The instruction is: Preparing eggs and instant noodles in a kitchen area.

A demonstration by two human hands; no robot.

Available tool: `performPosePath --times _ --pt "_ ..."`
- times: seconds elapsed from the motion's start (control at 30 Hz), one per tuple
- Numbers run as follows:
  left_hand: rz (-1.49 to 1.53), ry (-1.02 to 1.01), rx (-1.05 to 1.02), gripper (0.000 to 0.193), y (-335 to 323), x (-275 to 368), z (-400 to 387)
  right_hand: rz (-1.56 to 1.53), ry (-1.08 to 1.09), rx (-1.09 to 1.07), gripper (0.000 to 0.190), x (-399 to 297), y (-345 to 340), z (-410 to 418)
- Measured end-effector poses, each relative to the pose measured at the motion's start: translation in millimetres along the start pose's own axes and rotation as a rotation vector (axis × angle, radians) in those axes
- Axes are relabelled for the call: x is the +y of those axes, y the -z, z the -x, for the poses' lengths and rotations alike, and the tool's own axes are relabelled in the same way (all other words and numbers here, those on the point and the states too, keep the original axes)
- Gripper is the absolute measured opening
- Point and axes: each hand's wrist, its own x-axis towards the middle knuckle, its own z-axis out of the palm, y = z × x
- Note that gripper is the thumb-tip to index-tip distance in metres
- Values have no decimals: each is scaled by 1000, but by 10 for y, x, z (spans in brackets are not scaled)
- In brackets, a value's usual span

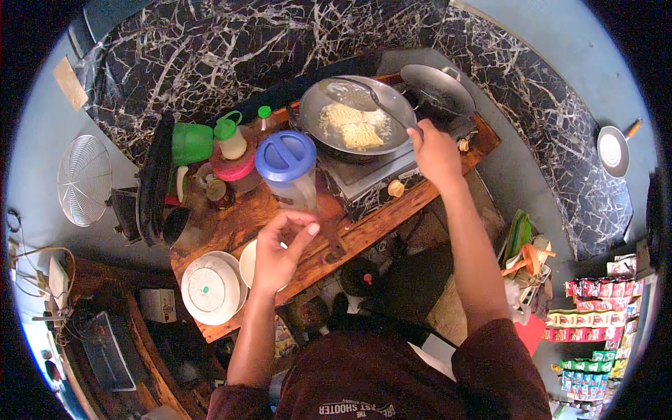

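Note:
My right hand (438,155) grips the dark handle of a metal wok spatula (391,114). Its broad blade rests over the far side of a wok (315,126). Inside the wok, instant noodle blocks (361,135) sit in pale liquid with loose bits around them. Raised over the table, my left hand (278,257) is loosely curled, thumb and forefinger close to each other, with nothing visible between them. Just beyond it stands a clear plastic pitcher (302,194) with a blue lid (286,155). Partly behind the left hand is a white bowl (247,262).
The wok sits on a gas stove (362,176) on a wooden table (231,226); a second pan (441,89) is behind right. Stacked white dishes (212,289) occupy the front left corner. A green-capped bottle (231,139), pink-lidded container (236,165) and jar (218,193) crowd the left.

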Motion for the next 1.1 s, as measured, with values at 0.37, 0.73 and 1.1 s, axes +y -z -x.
performPosePath --times 0.37,0.73,1.1 --pt "35 23 -29 12 23 -2 90 38 15 147 27 -164 179 536" --pt "101 38 -60 10 44 -51 205 17 -121 37 25 -240 230 914" --pt "73 53 -40 14 241 -117 312 29 -161 41 24 -311 155 981"
